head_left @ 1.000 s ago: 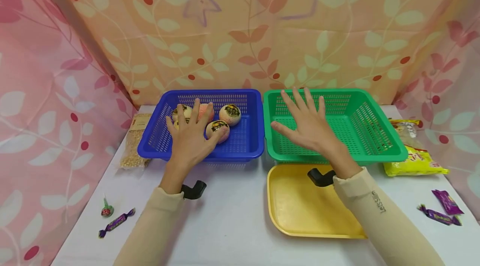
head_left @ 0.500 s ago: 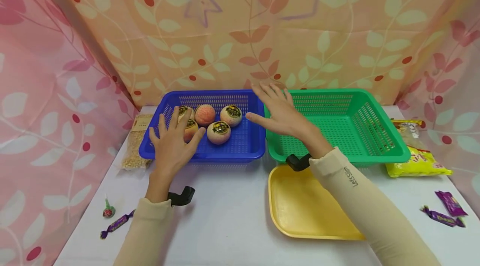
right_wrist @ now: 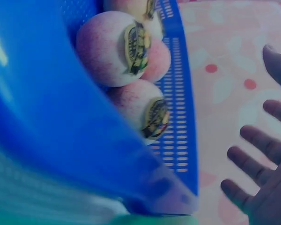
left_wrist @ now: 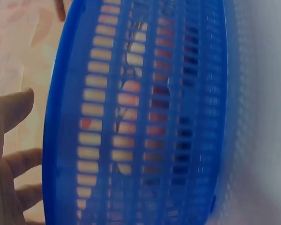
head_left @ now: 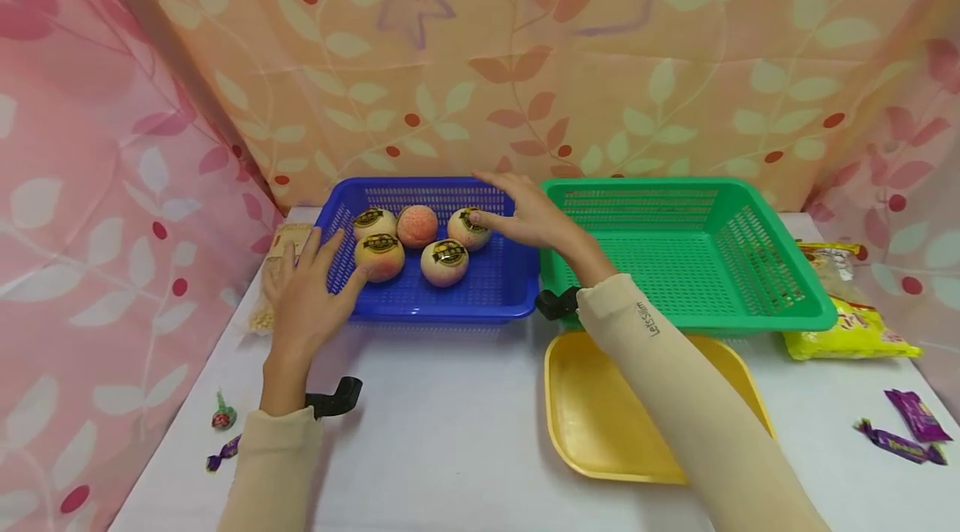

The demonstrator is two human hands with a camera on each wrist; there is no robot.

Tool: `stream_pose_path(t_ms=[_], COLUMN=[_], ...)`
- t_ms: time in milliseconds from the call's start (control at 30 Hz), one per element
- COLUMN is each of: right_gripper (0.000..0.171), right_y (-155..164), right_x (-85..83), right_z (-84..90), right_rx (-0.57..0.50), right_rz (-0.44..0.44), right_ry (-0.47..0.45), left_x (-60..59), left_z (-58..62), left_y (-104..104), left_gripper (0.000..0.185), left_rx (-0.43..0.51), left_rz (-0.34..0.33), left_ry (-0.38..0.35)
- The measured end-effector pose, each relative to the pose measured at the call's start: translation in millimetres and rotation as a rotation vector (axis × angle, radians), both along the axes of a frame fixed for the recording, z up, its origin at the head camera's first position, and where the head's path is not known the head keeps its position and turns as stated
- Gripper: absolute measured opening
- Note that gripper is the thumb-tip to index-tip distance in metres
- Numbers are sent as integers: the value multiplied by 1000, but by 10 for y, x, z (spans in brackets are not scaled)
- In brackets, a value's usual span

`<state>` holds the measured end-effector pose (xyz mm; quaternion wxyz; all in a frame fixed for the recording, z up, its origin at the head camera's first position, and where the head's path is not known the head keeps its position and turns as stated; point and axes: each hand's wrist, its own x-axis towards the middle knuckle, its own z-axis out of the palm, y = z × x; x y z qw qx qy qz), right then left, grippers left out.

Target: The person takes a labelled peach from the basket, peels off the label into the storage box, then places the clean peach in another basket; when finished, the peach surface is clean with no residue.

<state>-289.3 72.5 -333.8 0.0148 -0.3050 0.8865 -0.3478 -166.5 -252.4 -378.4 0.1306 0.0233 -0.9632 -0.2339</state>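
Note:
A blue basket (head_left: 442, 313) holds several pale pink peaches with dark stickers, among them one at the right (head_left: 469, 228) and one in front (head_left: 444, 262). My right hand (head_left: 517, 211) hovers over the basket's right side, fingers straight and spread, thumb close to the right peach. My left hand (head_left: 311, 278) is spread flat at the basket's front left corner, holding nothing. The left wrist view shows the basket's slotted wall (left_wrist: 145, 117) with my fingers (left_wrist: 14, 159) beside it. In the right wrist view, peaches (right_wrist: 114, 47) lie in the basket (right_wrist: 47, 117) beyond my straight fingers (right_wrist: 257, 159).
A green basket (head_left: 697, 315) stands right of the blue one, with a yellow tray (head_left: 592, 415) in front. A yellow snack bag (head_left: 847, 323) and purple candies (head_left: 911, 419) lie at the right. A grain bag (head_left: 273, 265), a lollipop (head_left: 222, 415) and a candy (head_left: 221, 457) lie left.
My right hand has swung left from over the green basket to over the blue one. My left hand has drawn back off the peaches to the basket's front left corner.

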Motion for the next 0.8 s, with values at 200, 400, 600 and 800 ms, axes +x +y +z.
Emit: stream_pose_path(t_ms=[200, 400, 600, 800], right_gripper=[61, 57, 55, 59], right_y=[-53, -152, -269, -337], right_x=[-124, -160, -214, -308], right_z=[-87, -54, -54, -126], right_rx=[-125, -138, -120, -89], right_rz=[19, 56, 109, 119], right_ry=[-83, -135, -150, -169], left_x=[4, 4, 3, -1], left_z=[-73, -185, -245, -262], left_y=[-211, -400, -539, -654], left_gripper=[76, 75, 77, 79], left_rx=[15, 40, 99, 200], left_rz=[-23, -67, -123, -145], left_ry=[-34, -58, -60, -94])
